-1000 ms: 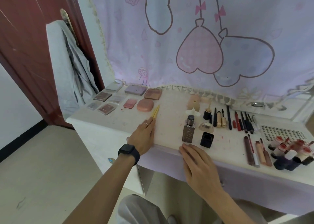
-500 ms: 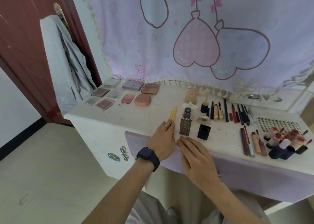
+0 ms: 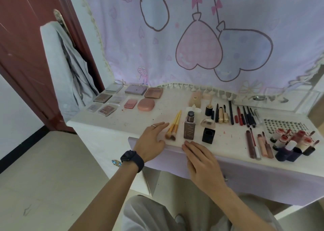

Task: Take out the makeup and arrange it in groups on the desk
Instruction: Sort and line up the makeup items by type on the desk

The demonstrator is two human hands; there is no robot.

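- Two makeup brushes [image 3: 173, 127] lie side by side near the front edge of the desk [image 3: 122, 120]. Their yellow handles point toward the back and their tan bristle heads toward the front.
- Handling (a judgement only): light, stiff in the handle, soft at the head, and liable to roll. Take hold at mid-handle, not at the bristles.
- The left hand [image 3: 150, 139] lies flat on the desk with fingers straight and tips just beside the handles. It holds nothing, and whether it touches the brushes cannot be told.
- The right hand [image 3: 201, 162] lies flat over the front edge with fingers extended, holding nothing.
- The foundation bottle [image 3: 189, 127] stands upright just right of the brushes. It looks heavier and could tip, so grip its body.
- Other groups: palettes [image 3: 122, 99] at back left, pencils [image 3: 245, 116] at back right, lip glosses [image 3: 259, 144] at front right.
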